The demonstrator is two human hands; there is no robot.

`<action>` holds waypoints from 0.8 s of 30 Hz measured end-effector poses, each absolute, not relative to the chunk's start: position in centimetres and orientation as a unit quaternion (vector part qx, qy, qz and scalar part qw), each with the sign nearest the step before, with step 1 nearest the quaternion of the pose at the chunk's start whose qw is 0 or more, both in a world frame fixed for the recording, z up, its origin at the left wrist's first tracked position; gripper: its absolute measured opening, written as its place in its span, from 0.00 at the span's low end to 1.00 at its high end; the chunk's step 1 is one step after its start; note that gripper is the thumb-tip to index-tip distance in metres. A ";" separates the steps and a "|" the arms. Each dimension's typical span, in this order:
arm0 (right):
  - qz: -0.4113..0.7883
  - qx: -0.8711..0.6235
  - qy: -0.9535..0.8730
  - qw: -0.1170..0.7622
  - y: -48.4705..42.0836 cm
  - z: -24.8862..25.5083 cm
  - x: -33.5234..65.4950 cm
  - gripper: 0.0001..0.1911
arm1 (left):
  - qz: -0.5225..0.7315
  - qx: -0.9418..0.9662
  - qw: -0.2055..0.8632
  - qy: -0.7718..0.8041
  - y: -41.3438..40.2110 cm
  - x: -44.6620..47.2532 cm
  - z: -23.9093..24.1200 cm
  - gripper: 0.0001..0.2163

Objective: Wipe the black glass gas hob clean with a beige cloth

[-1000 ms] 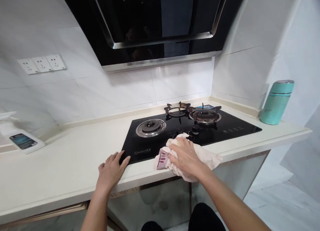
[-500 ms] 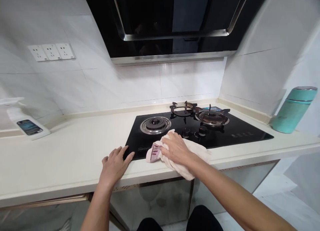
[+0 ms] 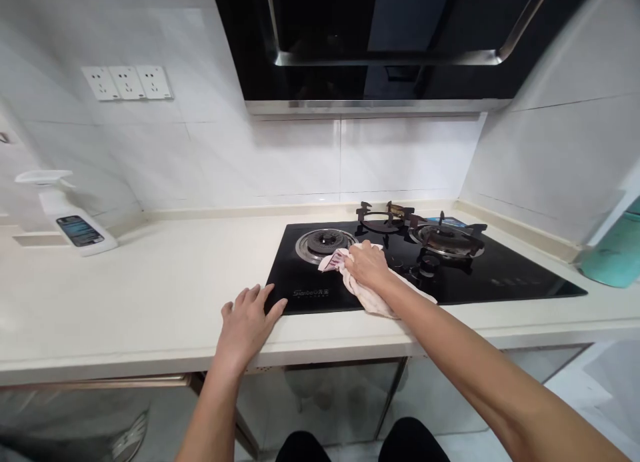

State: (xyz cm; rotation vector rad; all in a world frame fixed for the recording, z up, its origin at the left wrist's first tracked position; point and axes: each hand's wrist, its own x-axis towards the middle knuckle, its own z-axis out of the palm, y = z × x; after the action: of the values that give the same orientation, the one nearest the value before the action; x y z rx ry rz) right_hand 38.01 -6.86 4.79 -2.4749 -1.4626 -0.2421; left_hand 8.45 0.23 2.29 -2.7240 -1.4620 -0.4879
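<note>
A pale pink cloth (image 3: 373, 301) is bunched under my right hand (image 3: 367, 265), which grips it against the black glass gas stove (image 3: 315, 302). The cloth touches the rim of the left burner (image 3: 325, 242), and its lower edge lies over the stove's front edge. My left hand (image 3: 247, 322) rests with fingers spread on the counter, fingertips on the stove's front left corner. Just right of the cloth is a control knob (image 3: 429, 265); another is partly hidden by my right hand. The left burner has no pan support on it.
Behind the knobs stands a loose pan support (image 3: 377, 221). The right burner (image 3: 447, 241) has its support on. A white spray bottle (image 3: 75, 219) is on the counter (image 3: 200, 269) at left, a teal flask (image 3: 615, 252) at far right. A black range hood (image 3: 375, 42) hangs above.
My right hand has pushed the cloth back from the stove's front edge toward the left burner. My left hand keeps its place at the corner. The camera view has turned slightly left.
</note>
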 end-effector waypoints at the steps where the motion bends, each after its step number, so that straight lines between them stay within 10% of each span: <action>1: -0.084 -0.853 -0.499 0.127 -6.5 4.8 38.1 0.19 | -0.157 -0.871 0.007 -0.465 0.2 8.5 2.2 0.25; 24: -0.085 -0.811 -0.564 0.126 -6.2 4.6 35.9 0.24 | -0.172 -0.874 -0.005 -0.456 -0.2 8.5 2.1 0.23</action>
State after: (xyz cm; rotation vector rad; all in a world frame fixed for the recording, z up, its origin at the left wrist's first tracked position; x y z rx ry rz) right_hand 35.94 -6.19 4.59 -2.3623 -1.6437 -0.2484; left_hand 8.49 -0.16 2.06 -2.7523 -1.4353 -0.5406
